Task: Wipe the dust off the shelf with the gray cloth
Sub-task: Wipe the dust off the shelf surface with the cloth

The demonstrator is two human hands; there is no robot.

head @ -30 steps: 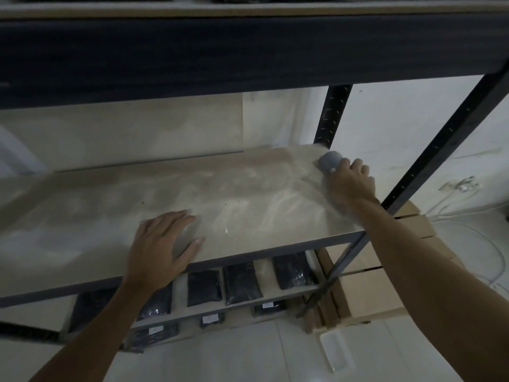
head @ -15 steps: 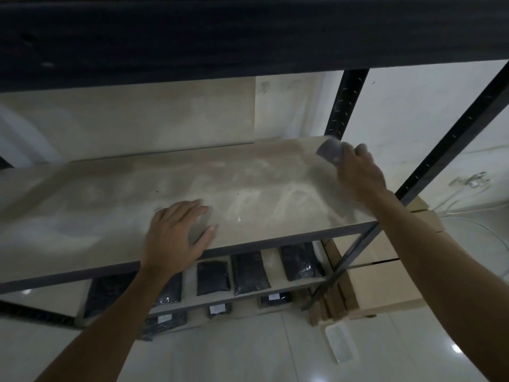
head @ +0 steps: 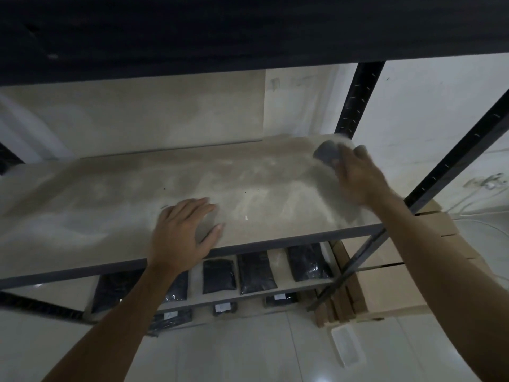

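Observation:
A dusty pale wooden shelf (head: pixel 115 205) with streaks of white dust spans the middle of the view. My right hand (head: pixel 358 177) presses the gray cloth (head: pixel 327 153) flat on the shelf at its far right corner, close to the black rear post. Only the cloth's front part shows beyond my fingers. My left hand (head: pixel 181 232) rests palm down, fingers spread, near the shelf's front edge in the middle, holding nothing.
A dark shelf beam (head: pixel 248 31) hangs low overhead. Black perforated posts (head: pixel 355 100) stand at the right. Below, a lower shelf holds several black bags (head: pixel 256 271). Cardboard boxes (head: pixel 391 285) sit on the floor at right, with white cables (head: pixel 479 194) near the wall.
My right hand with the cloth has slid a little toward the shelf's far right corner. The left hand stays planted; the camera has shifted, so everything sits slightly differently in view.

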